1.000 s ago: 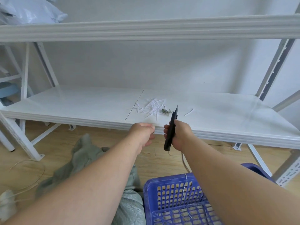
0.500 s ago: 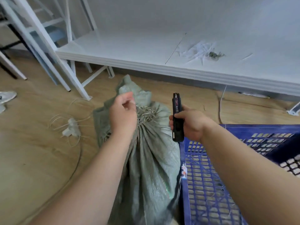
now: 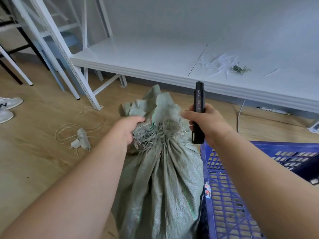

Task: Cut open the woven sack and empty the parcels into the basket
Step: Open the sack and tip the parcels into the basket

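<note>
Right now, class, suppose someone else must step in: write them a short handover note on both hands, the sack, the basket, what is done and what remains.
Left hand: grips the tied neck of the grey-green woven sack.
Right hand: holds a black utility knife upright, clear of the sack; whether its blade is out cannot be told.
The sack stands on the wooden floor, right beside the blue plastic basket.
Done: neck gripped, knife ready.
Left: cut the ties, open the sack, tip the parcels into the basket.
</note>
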The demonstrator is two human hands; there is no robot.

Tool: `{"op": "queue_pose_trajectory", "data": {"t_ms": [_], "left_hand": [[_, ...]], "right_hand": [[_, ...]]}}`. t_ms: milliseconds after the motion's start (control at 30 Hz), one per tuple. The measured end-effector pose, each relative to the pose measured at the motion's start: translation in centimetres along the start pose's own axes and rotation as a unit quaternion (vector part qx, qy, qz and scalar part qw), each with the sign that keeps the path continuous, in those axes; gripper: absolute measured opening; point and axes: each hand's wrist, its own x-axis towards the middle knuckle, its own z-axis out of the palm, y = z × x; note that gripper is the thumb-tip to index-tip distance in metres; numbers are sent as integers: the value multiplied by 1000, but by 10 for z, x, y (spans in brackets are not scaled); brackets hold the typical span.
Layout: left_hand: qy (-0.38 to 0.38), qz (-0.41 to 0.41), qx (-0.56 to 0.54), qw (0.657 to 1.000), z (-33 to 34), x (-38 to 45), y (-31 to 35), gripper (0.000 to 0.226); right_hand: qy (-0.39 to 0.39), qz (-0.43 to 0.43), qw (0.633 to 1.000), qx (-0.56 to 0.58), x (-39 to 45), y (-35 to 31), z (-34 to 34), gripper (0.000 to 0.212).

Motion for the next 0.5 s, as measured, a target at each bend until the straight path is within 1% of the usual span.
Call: {"op": "queue_pose_trajectory", "data": {"t_ms": [33, 100, 167, 233, 367, 433, 500], "left_hand": [[8, 43, 37, 998, 10, 0, 9, 33], [16, 139, 65, 988, 34, -7, 31, 35], [-26, 195, 59, 979, 57, -18, 48, 30], [-77, 195, 39, 977, 76, -26, 58, 20], [-188, 130, -70, 971, 108, -30, 48, 14], [-218, 107, -86, 966, 125, -33, 36, 16], [-221, 107, -92, 965, 144, -39, 26, 17]], "right_hand": [[27, -22, 999, -8, -1, -5, -3, 28], [87, -58, 995, -8, -1, -16, -12, 29], [145, -70, 987, 5, 0, -25, -26, 31], [182, -70, 981, 14, -1, -28, -44, 34], [204, -36, 978, 6, -9, -15, -72, 42], [224, -22, 974, -4, -15, -3, -80, 39], [254, -24, 966, 32, -23, 5, -89, 36]]}}
